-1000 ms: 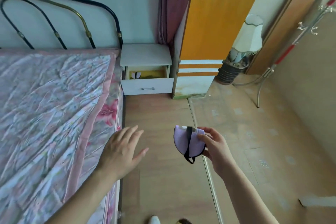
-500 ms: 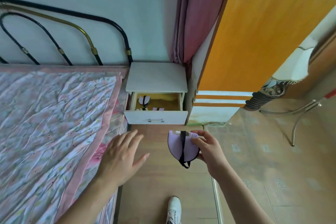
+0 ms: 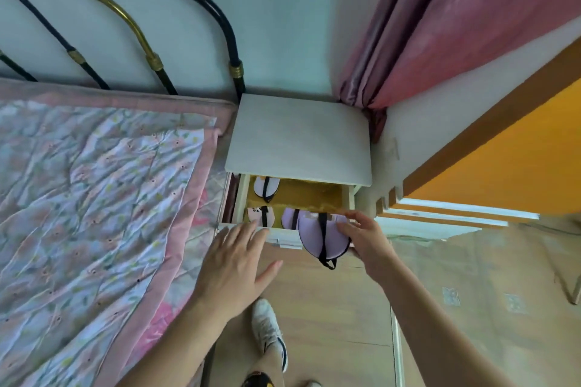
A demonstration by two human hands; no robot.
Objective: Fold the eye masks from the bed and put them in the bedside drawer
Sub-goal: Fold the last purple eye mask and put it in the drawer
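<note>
My right hand (image 3: 366,237) holds a folded lilac eye mask (image 3: 311,237) with a black strap, just above the front edge of the open bedside drawer (image 3: 314,196). Three folded masks lie inside the drawer: a white one (image 3: 266,187) at the back left, a pink one (image 3: 260,215) at the front left, and a lilac one (image 3: 290,217) beside it. My left hand (image 3: 234,264) hovers open with spread fingers, in front of the drawer's left corner, next to the bed edge.
The white bedside table (image 3: 298,138) stands between the bed with its floral quilt (image 3: 88,214) and an orange door (image 3: 503,160). A pink curtain (image 3: 456,19) hangs behind. My white shoe (image 3: 268,328) is on the wooden floor below.
I have stepped closer to the bedside table. My right hand has carried the lilac mask forward to the drawer's front edge. My left hand stays open.
</note>
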